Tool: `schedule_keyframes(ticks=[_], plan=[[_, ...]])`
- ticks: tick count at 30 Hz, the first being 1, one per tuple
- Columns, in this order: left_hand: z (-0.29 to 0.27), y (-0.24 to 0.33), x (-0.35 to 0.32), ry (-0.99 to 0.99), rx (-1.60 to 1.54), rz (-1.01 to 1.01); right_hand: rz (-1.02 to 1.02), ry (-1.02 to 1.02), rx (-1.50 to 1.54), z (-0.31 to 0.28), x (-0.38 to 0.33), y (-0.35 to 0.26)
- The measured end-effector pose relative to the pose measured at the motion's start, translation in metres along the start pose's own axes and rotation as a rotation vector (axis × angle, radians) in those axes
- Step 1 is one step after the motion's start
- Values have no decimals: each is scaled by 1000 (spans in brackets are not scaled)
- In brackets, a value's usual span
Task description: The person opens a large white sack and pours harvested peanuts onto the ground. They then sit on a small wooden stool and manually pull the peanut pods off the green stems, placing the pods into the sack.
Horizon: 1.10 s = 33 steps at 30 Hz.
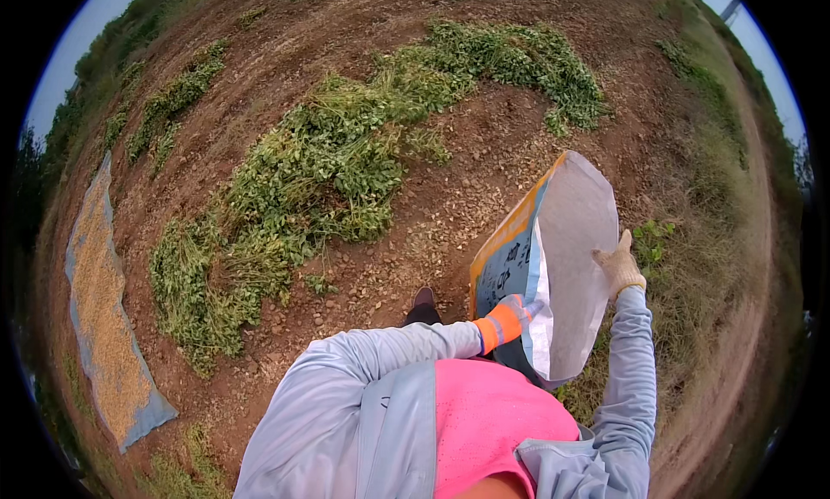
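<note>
Sack (571, 266), white, orange-blue printed face, held open by both hands (619, 266).

Gloved left hand (506, 320) and right hand (620, 266) on an open woven sack (571, 266), above uprooted plants (320, 171).

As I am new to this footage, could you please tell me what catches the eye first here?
A large woven sack, held open at centre right by the left hand in an orange glove and the right hand in a pale glove. Behind it, green uprooted plants lie across red-brown soil; a tarp of tan harvest lies far left.
</note>
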<state>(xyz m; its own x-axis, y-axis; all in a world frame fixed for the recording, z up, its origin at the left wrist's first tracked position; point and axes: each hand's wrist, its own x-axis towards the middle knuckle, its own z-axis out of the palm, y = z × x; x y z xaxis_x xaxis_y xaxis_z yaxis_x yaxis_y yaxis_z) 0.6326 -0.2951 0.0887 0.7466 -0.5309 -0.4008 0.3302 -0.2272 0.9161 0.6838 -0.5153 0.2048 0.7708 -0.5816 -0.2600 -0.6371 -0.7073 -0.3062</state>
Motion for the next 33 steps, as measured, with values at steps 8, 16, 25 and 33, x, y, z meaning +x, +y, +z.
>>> schedule_keyframes(ticks=[8,16,25,33], plan=[[-78,42,67,8,-214,-160,474,-181,1622,27,47,124],[-92,29,175,10,-976,-436,538,256,1707,-3,29,150],[-42,-80,381,-96,-1306,-579,331,101,937,-17,76,227],[65,40,440,-410,-1117,-717,797,416,1653,-46,157,328]])
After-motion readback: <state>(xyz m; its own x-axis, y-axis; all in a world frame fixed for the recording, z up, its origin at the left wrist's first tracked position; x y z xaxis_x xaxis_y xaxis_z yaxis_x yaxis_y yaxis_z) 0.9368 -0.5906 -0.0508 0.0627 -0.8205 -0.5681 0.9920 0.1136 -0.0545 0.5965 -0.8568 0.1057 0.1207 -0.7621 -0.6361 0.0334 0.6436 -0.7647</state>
